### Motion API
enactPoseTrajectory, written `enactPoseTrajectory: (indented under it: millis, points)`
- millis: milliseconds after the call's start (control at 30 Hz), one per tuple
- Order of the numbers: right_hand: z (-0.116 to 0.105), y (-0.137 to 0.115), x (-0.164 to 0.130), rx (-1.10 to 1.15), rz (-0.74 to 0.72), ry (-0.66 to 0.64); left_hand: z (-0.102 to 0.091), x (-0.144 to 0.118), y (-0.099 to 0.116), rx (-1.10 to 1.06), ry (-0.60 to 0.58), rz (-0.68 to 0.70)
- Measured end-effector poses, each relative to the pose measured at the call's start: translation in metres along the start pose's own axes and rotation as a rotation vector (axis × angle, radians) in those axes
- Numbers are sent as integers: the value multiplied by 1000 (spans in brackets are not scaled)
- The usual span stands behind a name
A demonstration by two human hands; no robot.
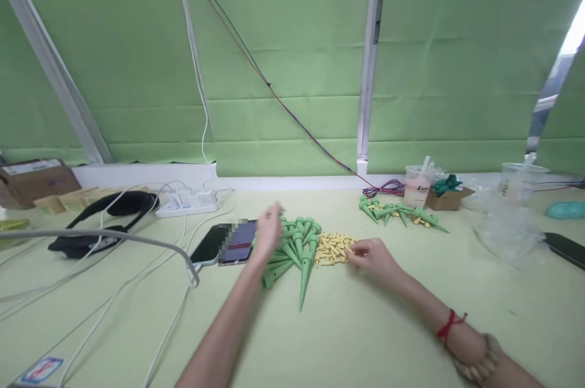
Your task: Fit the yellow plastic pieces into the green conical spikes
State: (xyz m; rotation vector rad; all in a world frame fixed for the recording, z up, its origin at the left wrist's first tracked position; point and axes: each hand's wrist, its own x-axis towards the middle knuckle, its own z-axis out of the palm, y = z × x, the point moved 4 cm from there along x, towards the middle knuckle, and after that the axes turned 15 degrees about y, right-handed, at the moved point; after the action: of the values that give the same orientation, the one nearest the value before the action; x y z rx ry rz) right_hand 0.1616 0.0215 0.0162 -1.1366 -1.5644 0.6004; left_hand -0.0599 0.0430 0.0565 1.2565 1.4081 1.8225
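A heap of green plastic cone spikes [297, 248] lies in the middle of the pale green table [347, 333]. My left hand [269, 231] hovers over the heap's left side, fingers curled around the top of one spike, blurred by motion. Right of the heap sits a small pile of yellow plastic pieces [333, 248]. My right hand [372, 256] rests at that pile's right edge, fingertips pinched on a yellow piece. A red string and a bead bracelet circle my right wrist.
A second cluster of green spikes with yellow pieces [400, 212] lies farther back. Two phones [226, 243], a power strip [189, 202], white cables and a black strap [98, 220] fill the left. Cups [417, 186], a small box and clear plastic bags [509, 223] stand at right.
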Motion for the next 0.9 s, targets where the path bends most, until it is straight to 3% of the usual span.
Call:
enactPoseTrajectory:
  millis: [33,67,167,267,400,467,533,600,667,833,900]
  points:
    - [-6,5,4,-4,29,62,-16,8,1,72,142,-3]
    - [-10,9,7,30,58,123,-26,12,3,139,173,31]
    - [-7,17,13,190,185,178,-29,8,0,354,23,76]
    - [11,20,14,415,342,31,-16,-5,-2,634,-17,288]
    - [6,25,20,433,270,66,-7,-15,-14,938,-119,363]
    - [-4,32,25,342,245,111,-8,-15,-18,1005,-156,365]
    - [-16,40,29,201,196,179,-10,-15,-14,1041,-103,426]
    - [-27,48,32,-15,120,282,-8,-19,-5,1044,16,572]
    - [-37,59,34,-302,87,377,-1,-30,1,999,31,743]
    - [-63,89,39,-896,148,559,19,-57,-23,952,-324,922]
    - [-77,100,44,-1023,131,609,18,-54,-40,992,-382,933]
